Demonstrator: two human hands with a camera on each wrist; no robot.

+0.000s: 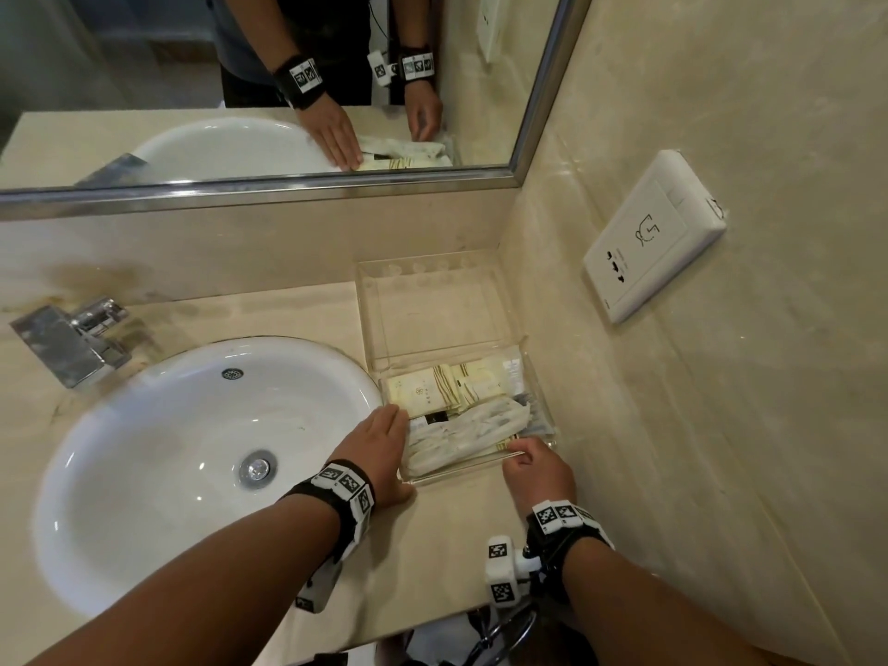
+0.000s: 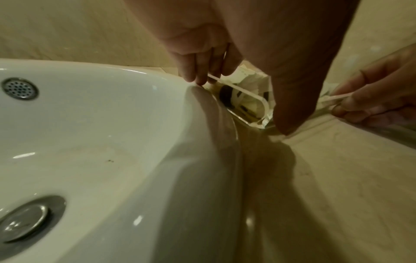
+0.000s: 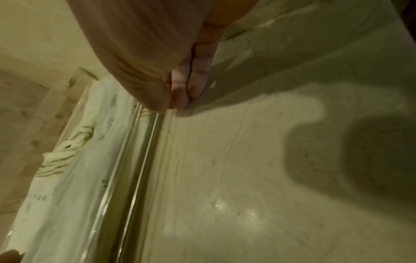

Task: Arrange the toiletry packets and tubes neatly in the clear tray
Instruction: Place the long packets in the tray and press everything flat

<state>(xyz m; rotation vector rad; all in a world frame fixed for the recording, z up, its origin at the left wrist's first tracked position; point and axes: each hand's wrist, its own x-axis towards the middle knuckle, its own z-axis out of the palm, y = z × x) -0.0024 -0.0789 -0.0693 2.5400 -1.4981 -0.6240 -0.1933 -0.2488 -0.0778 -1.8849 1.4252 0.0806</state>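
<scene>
- Marble countertop [image 1: 269, 310], beige and veined, meets beige walls at its rear and right edges; a framed mirror [image 1: 288, 185] hangs over the rear edge.
- White oval basin [image 1: 158, 454] is sunk into the countertop's left part, with a chrome tap [image 1: 72, 338] behind it.
- White socket plate [image 1: 656, 235] is fixed to the right wall.
- Clear tray [image 1: 447, 305] sits in the rear right corner of the countertop, its left wall just beside the basin rim.
- Toiletry packets [image 1: 432, 386], cream with striped ends, lie flat in the tray's near compartment; white wrapped sachets [image 1: 471, 432] lie along its front wall. The far compartment holds nothing visible.
- Left hand [image 1: 379, 449] presses straight fingers against the tray's left wall, thumb at the front corner.
- Right hand [image 1: 536, 468] pinches the front wall's top edge near its right corner, fingers curled.
</scene>
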